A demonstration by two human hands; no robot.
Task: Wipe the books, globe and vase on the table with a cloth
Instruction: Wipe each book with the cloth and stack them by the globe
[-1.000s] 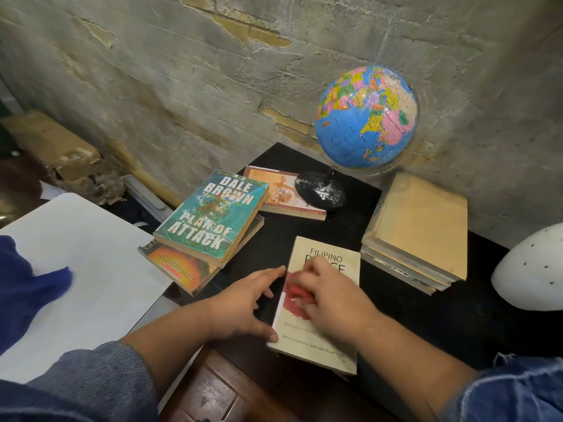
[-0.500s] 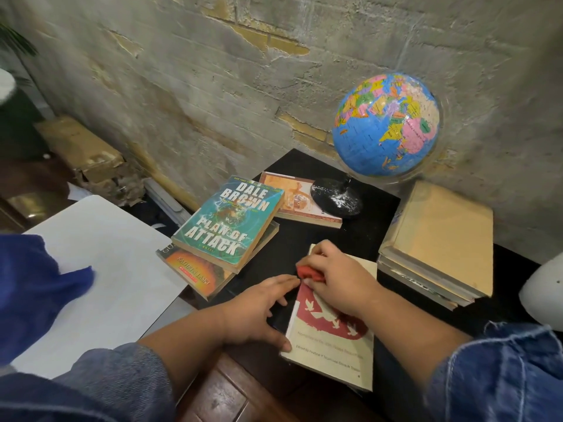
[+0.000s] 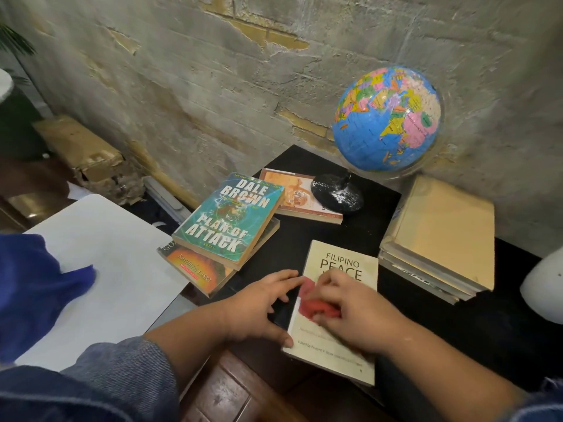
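Head view: red cloth (image 3: pixel 316 307) bunched under the right hand (image 3: pixel 353 312), whose grip is curled round it, pressing it onto the cover of the cream paperback (image 3: pixel 344 260). That book lies flat near the front edge of the black tabletop (image 3: pixel 304 239). Left hand (image 3: pixel 259 306) just beside it, fingers straight, holding nothing, thumb at the book's near left corner; steadying it, by the look. Judgement: cloth soft and light, best kept wadded in the palm. Paperback light, bendy and smooth-covered, so apt to skid; pin it at a corner or along the spine edge while rubbing. Outward: teal novel (image 3: pixel 228 217) stacked askew on an orange-covered book (image 3: pixel 195 269) to the left, the pair overhanging the tabletop's edge. Thin orange book (image 3: pixel 292 190) behind, meeting the globe's black foot (image 3: pixel 336 193); touching or under it, cannot tell. Globe (image 3: pixel 387 120) near the wall, tilted on its stand, likely top-heavy: steady the foot. Tan book stack (image 3: pixel 438 233) to the right; white rounded body (image 3: pixel 542 287), likely the vase, at frame edge.
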